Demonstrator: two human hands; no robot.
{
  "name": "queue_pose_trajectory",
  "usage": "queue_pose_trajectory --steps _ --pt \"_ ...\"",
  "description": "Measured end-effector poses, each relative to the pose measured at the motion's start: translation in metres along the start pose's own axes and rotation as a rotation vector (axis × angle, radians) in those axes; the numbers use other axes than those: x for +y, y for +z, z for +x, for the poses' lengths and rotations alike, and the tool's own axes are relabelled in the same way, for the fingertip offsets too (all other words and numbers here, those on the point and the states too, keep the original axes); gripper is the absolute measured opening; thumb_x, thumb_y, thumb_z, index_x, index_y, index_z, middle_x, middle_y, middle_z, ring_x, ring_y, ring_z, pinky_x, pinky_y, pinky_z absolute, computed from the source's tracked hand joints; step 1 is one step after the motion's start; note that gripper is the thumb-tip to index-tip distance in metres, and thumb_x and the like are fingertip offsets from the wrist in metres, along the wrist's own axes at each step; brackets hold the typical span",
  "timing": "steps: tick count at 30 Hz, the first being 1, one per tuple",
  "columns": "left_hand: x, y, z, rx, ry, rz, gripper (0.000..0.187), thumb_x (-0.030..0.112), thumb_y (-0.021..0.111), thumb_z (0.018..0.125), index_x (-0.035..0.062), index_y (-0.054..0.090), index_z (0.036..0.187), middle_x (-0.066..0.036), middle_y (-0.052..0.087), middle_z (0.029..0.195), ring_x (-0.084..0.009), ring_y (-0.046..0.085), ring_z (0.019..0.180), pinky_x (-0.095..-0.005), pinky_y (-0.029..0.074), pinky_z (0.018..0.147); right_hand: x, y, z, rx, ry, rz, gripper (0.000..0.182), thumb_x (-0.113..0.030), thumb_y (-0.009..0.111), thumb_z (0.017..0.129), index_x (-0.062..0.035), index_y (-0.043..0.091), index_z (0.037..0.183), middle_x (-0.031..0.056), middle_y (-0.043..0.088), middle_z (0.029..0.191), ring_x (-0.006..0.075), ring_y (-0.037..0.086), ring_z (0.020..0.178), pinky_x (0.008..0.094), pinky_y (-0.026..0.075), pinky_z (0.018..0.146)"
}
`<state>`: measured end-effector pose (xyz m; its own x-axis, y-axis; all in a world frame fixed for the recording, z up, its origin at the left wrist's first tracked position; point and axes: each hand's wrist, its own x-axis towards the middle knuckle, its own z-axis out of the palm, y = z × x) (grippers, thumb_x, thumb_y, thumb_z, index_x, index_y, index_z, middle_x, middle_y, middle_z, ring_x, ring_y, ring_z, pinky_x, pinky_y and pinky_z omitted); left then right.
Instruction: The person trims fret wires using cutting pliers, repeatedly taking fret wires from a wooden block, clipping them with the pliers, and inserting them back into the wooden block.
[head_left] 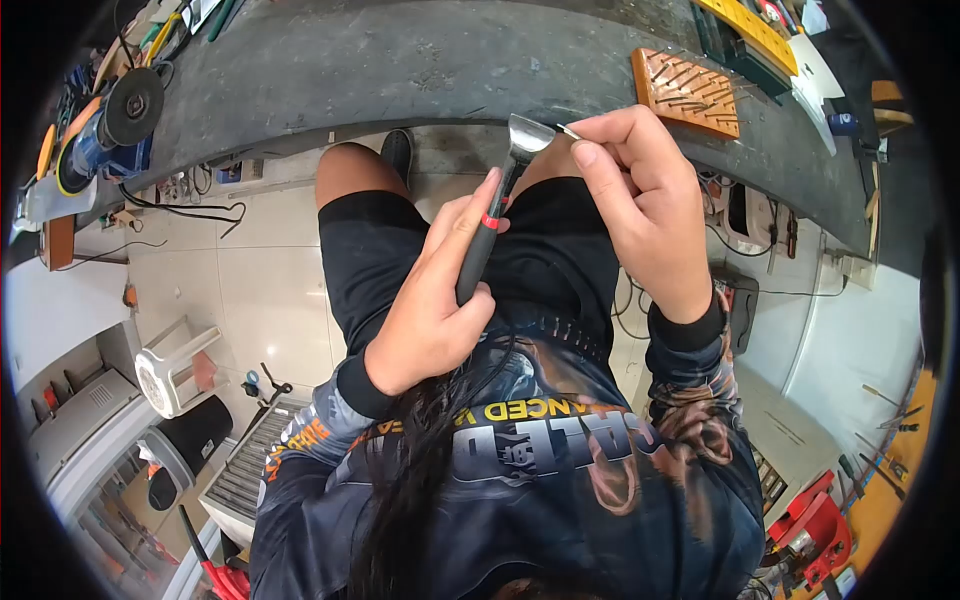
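In the head view, my left hand (440,280) is wrapped round the dark handle of a tool (482,245) with red rings and a wide, shiny metal head. The tool slants up and to the right, its head near the bench's front edge. To the right of that head, my right hand (640,190) pinches a small, thin metallic piece (568,131) between thumb and forefinger. The piece points toward the tool's head, with a small gap between them. Its exact shape is too small to tell.
A dark workbench (400,70) spans the top. An orange block (690,92) with rows of thin metal bits lies at its right. An angle grinder (105,135) sits at the left. A white stool-like object (175,370) and a red clamp-like tool (815,535) are lower down.
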<state>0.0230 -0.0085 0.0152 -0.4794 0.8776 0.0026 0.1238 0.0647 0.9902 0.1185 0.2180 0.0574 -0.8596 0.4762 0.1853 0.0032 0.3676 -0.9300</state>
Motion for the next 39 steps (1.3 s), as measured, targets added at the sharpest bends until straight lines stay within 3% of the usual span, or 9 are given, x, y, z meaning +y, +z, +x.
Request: queue_pose_trajectory --steps 10,21,27,29,31,32,33,34,39 --pt "-0.004 -0.001 0.0 -0.008 0.002 0.037 0.105 -0.012 0.048 0.079 0.0003 0.033 0.182 -0.023 0.053 0.163 -0.0361 0.059 0.151 -0.0489 0.045 0.132 0.006 0.004 0.002 -0.016 0.0 -0.048 0.012 -0.007 0.072 0.115 0.0042 0.07 0.12 0.0064 0.075 0.09 0.0096 0.069 0.081 0.0291 0.057 0.073" --pt "0.0 -0.001 -0.002 -0.023 -0.117 -0.065 0.104 -0.012 0.047 0.084 0.0058 0.032 0.185 -0.015 0.051 0.148 -0.022 0.063 0.119 -0.0358 0.057 0.106 0.003 0.003 0.003 -0.023 -0.021 -0.157 0.012 -0.007 0.075 0.113 0.0033 0.07 0.115 0.0102 0.076 0.089 0.0151 0.073 0.079 0.0318 0.057 0.072" --pt "-0.004 -0.002 -0.005 -0.049 -0.157 -0.066 0.101 -0.01 0.05 0.089 0.0073 0.031 0.186 -0.009 0.055 0.14 -0.0152 0.059 0.114 -0.0288 0.054 0.099 0.002 0.0 0.005 -0.057 -0.037 -0.224 0.011 -0.006 0.076 0.111 0.0024 0.069 0.113 0.0126 0.077 0.089 0.0203 0.075 0.078 0.034 0.057 0.072" --pt "-0.002 0.002 -0.006 -0.021 -0.144 -0.094 0.102 -0.011 0.051 0.088 0.0085 0.031 0.187 -0.01 0.055 0.132 -0.0183 0.058 0.113 -0.0304 0.053 0.101 0.003 0.0 0.005 -0.071 -0.029 -0.227 0.01 -0.005 0.076 0.111 0.0023 0.07 0.114 0.0133 0.077 0.089 0.0216 0.076 0.079 0.0341 0.058 0.072" --pt "0.0 0.004 -0.006 0.009 -0.131 -0.122 0.104 -0.013 0.052 0.087 0.0098 0.031 0.187 -0.012 0.054 0.123 -0.0215 0.058 0.111 -0.032 0.052 0.103 0.003 0.002 0.006 -0.034 -0.072 -0.299 0.013 -0.011 0.079 0.109 -0.0015 0.07 0.107 0.0103 0.076 0.086 0.0244 0.074 0.075 0.0371 0.055 0.071" --pt "0.001 0.005 -0.007 0.016 -0.191 -0.163 0.102 -0.011 0.051 0.09 0.0088 0.03 0.187 -0.008 0.055 0.127 -0.0164 0.056 0.109 -0.0286 0.051 0.099 0.003 0.001 0.007 -0.034 -0.073 -0.298 0.013 -0.011 0.079 0.109 -0.0015 0.07 0.107 0.0103 0.076 0.086 0.0244 0.074 0.075 0.0371 0.055 0.071" --pt "0.001 0.005 -0.007 0.023 -0.251 -0.204 0.099 -0.009 0.051 0.092 0.0078 0.029 0.187 -0.004 0.056 0.131 -0.0113 0.055 0.107 -0.0253 0.051 0.095 0.005 -0.002 0.009 -0.002 -0.215 -0.513 0.018 -0.015 0.081 0.107 -0.0042 0.069 0.1 0.008 0.074 0.082 0.0258 0.072 0.073 0.0389 0.053 0.07" --pt "0.001 0.005 -0.007 0.024 -0.251 -0.204 0.099 -0.009 0.051 0.092 0.0078 0.029 0.187 -0.004 0.056 0.131 -0.0113 0.055 0.107 -0.0253 0.051 0.095 0.006 -0.003 0.011 0.031 -0.357 -0.728 0.023 -0.019 0.084 0.105 -0.0069 0.068 0.093 0.0058 0.071 0.078 0.0272 0.07 0.07 0.0407 0.05 0.069" --pt "-0.002 0.006 -0.008 0.091 -0.227 -0.175 0.098 -0.01 0.052 0.093 0.0067 0.029 0.187 -0.003 0.055 0.128 -0.0099 0.053 0.108 -0.0249 0.05 0.094 0.007 -0.007 0.018 0.052 -0.512 -0.91 0.035 -0.024 0.086 0.1 -0.0111 0.061 0.079 0.0033 0.065 0.072 0.0274 0.066 0.068 0.0426 0.046 0.071"
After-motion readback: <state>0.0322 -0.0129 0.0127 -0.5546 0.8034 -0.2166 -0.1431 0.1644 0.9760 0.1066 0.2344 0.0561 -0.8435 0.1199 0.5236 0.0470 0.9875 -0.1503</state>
